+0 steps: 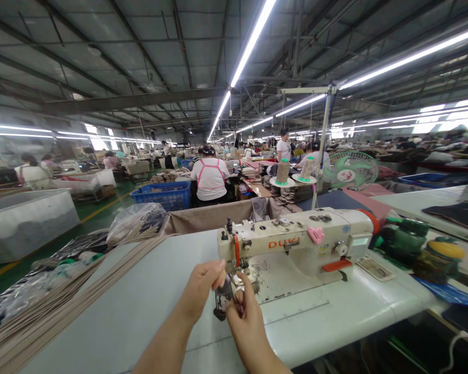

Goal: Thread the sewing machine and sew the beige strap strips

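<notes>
Sewing machine of cream-painted metal, lettered in orange along its arm, stands on a pale green, smooth tabletop, its needle end toward the left and directly before the person. Both hands are gathered at that end, below an upright orange-red strip. The left hand is on the needle area's left side, fingers bent and drawn close to the thumb; whether anything is pinched there cannot be told. The right hand is lower and just beside it, index finger pointing up toward the needle area, the other fingers curled in; what they may hold is too small to make out. On the machine's arm sits a pink, heart-shaped piece, and an orange-red lever juts from the column's lower right. A printed ruler scale runs along the tabletop nearer the person, while long beige fabric strips hang together over its left edge. Off to the right lies a flat printed rectangular slip, with a yellow-lidded clear jar beyond. Behind the machine rise two beige thread cones and a round green fan; farther left, a seated co-worker in white with pink straps is beside a blue plastic basket.
</notes>
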`<state>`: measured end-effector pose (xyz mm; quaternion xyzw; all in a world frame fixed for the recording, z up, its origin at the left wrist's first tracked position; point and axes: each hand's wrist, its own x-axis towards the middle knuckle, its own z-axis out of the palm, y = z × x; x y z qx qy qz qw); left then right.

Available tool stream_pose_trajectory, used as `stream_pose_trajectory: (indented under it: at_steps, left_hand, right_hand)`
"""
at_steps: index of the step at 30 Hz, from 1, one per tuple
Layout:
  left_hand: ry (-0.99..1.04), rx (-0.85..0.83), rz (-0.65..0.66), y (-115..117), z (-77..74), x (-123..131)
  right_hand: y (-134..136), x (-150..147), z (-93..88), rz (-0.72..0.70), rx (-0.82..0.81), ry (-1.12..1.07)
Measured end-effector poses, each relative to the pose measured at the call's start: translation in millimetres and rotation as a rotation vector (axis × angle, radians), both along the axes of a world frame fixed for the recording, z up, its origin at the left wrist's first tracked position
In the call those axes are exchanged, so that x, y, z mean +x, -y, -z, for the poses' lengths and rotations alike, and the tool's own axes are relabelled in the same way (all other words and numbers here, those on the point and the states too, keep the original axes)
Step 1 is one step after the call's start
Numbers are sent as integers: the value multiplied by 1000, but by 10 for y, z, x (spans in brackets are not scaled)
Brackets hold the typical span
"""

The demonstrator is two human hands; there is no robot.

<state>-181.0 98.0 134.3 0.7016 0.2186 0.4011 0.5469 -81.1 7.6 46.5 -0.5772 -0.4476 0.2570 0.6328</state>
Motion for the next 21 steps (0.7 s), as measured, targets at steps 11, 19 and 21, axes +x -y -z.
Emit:
stream_pose_trajectory:
  at_steps: [11,19,21]
  left_hand:
    - [-465,833,10,373,459,-196]
    - [-455,772,49,289,595,-147]
    - [-320,493,40,232,604,-184]
  right_hand:
    - [103,324,-400,-88,56,-158]
    - [-137,444,-641,-289,9,-70]
    - [-49,412,-580,-375,24,257]
